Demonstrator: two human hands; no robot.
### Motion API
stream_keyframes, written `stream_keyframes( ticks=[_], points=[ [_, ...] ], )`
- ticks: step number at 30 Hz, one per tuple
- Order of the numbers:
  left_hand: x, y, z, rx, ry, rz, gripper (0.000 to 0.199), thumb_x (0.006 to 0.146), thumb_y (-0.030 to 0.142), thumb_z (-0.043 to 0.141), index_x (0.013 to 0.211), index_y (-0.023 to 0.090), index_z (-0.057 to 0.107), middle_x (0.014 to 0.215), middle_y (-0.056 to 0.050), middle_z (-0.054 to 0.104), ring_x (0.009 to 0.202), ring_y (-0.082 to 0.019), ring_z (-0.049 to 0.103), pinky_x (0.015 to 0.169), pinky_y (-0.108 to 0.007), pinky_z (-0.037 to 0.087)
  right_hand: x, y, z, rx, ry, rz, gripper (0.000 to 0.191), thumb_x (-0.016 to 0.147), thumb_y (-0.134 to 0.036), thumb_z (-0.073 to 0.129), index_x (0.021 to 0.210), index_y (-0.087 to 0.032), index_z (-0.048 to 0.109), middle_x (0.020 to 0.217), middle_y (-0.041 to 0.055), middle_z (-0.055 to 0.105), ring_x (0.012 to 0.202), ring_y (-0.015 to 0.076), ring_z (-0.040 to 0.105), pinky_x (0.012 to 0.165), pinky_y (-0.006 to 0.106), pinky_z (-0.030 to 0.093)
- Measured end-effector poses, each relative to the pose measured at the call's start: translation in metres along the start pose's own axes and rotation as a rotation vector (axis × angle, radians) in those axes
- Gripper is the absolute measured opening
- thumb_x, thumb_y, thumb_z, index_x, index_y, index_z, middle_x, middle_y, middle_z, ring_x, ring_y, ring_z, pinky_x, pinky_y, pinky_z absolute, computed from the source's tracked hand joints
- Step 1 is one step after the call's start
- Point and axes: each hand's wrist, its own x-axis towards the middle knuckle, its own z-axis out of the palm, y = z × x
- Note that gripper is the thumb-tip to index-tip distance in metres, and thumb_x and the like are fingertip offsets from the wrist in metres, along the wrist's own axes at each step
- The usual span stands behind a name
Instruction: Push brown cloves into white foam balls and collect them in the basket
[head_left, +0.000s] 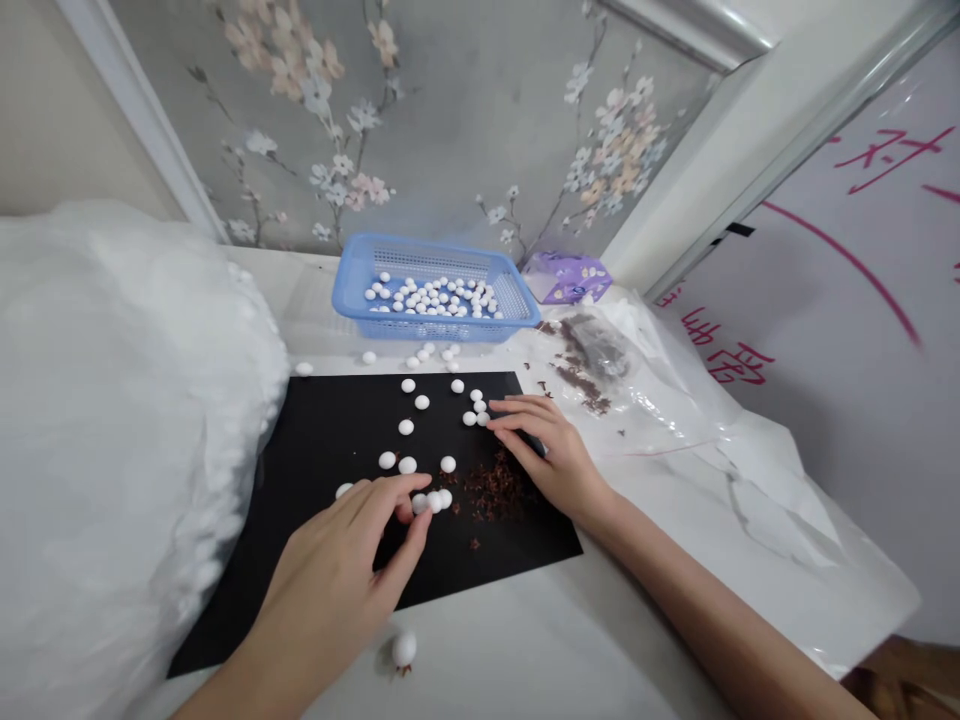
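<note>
My left hand is closed, thumb and fingers around a small white ball. Two more white balls sit right against that one. Farther back, my right hand has its thumb and fingertips at another small white ball, in a little cluster of white balls. A dark object shows partly under the right palm; its kind is hidden. Between the hands a pile of small reddish-brown, star-shaped pieces lies on the black sheet, with several loose white balls around.
A blue plastic basket holding many white balls stands at the back. A large bag of white balls bulges at the left. Right of the sheet lie a clear bag with brown pieces and a purple packet. One ball with a brown base stands in front.
</note>
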Motion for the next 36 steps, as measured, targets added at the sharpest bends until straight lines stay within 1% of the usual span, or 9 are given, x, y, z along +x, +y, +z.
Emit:
stream_keyframes(
  ticks=[3,7,10,16,20,24,30,33,36],
  points=[
    [0.000,0.001,-0.001,-0.002,0.011,-0.002,0.021,0.084,0.034,0.047,0.103,0.027,0.054,0.073,0.004,0.061,0.062,-0.012,0.059,0.061,-0.024,0.047,0.004,-0.001,0.004,-0.032,-0.055,0.023,0.017,0.086,-0.018,0.051,0.091,-0.022,0.066,0.111,0.0063,0.065,0.108,0.0206,0.054,0.092,0.042,0.045],
    [0.000,0.002,-0.001,0.004,0.024,0.011,0.021,0.085,0.034,0.047,0.102,0.026,0.055,0.071,0.004,0.060,0.061,-0.012,0.059,0.062,-0.024,0.047,0.003,-0.003,0.006,-0.126,-0.046,0.043,0.019,0.086,-0.017,0.049,0.092,-0.020,0.067,0.106,0.0081,0.067,0.102,0.0222,0.056,0.088,0.043,0.046],
    [0.001,0.003,-0.001,0.009,0.028,0.019,0.020,0.085,0.033,0.047,0.101,0.026,0.056,0.069,0.005,0.059,0.059,-0.012,0.058,0.064,-0.024,0.047,0.003,-0.005,0.006,-0.172,-0.050,0.010,0.018,0.087,-0.017,0.050,0.091,-0.018,0.068,0.104,0.0083,0.068,0.102,0.0230,0.055,0.089,0.043,0.045],
    [0.001,0.004,-0.003,0.005,0.040,0.023,0.019,0.084,0.032,0.048,0.100,0.025,0.057,0.070,0.005,0.059,0.061,-0.011,0.059,0.066,-0.024,0.047,0.012,-0.009,0.007,-0.204,-0.126,-0.083,0.018,0.087,-0.018,0.050,0.089,-0.021,0.067,0.114,0.0012,0.065,0.110,0.0237,0.049,0.094,0.045,0.041],
    [0.001,0.003,-0.006,-0.007,0.029,0.022,0.018,0.084,0.029,0.048,0.099,0.024,0.057,0.071,0.004,0.061,0.060,-0.011,0.059,0.064,-0.023,0.047,0.019,-0.009,0.011,-0.221,-0.179,-0.076,0.018,0.087,-0.017,0.050,0.089,-0.021,0.067,0.115,0.0023,0.064,0.109,0.0243,0.050,0.094,0.049,0.039],
    [0.000,0.003,-0.006,-0.016,0.045,0.049,0.016,0.085,0.026,0.048,0.098,0.023,0.057,0.070,0.003,0.061,0.061,-0.012,0.059,0.061,-0.023,0.047,0.021,-0.010,0.014,-0.239,-0.182,-0.098,0.019,0.087,-0.015,0.050,0.092,-0.020,0.067,0.107,0.0039,0.068,0.100,0.0233,0.053,0.093,0.050,0.038],
    [0.004,0.001,-0.014,0.032,0.088,0.131,0.015,0.086,0.020,0.045,0.096,0.021,0.057,0.071,0.000,0.062,0.064,-0.013,0.059,0.062,-0.025,0.048,0.023,-0.022,0.010,-0.122,-0.061,-0.135,0.021,0.088,-0.016,0.047,0.092,-0.021,0.067,0.103,0.0065,0.066,0.098,0.0207,0.054,0.088,0.045,0.044],
    [0.024,0.001,-0.021,0.125,0.092,0.210,0.021,0.086,0.017,0.044,0.102,0.019,0.057,0.086,-0.005,0.064,0.078,-0.017,0.060,0.070,-0.030,0.049,0.022,-0.023,0.005,-0.026,0.113,-0.058,0.021,0.088,-0.019,0.047,0.094,-0.021,0.067,0.096,0.0079,0.064,0.091,0.0191,0.056,0.081,0.039,0.049],
    [0.054,0.002,-0.019,0.216,0.035,0.193,0.025,0.086,0.019,0.044,0.106,0.020,0.059,0.097,-0.006,0.063,0.089,-0.020,0.058,0.074,-0.033,0.049,0.018,-0.019,0.003,0.046,0.275,0.065,0.021,0.088,-0.022,0.048,0.096,-0.022,0.067,0.090,0.0076,0.061,0.086,0.0179,0.058,0.077,0.037,0.050]
  ],
)
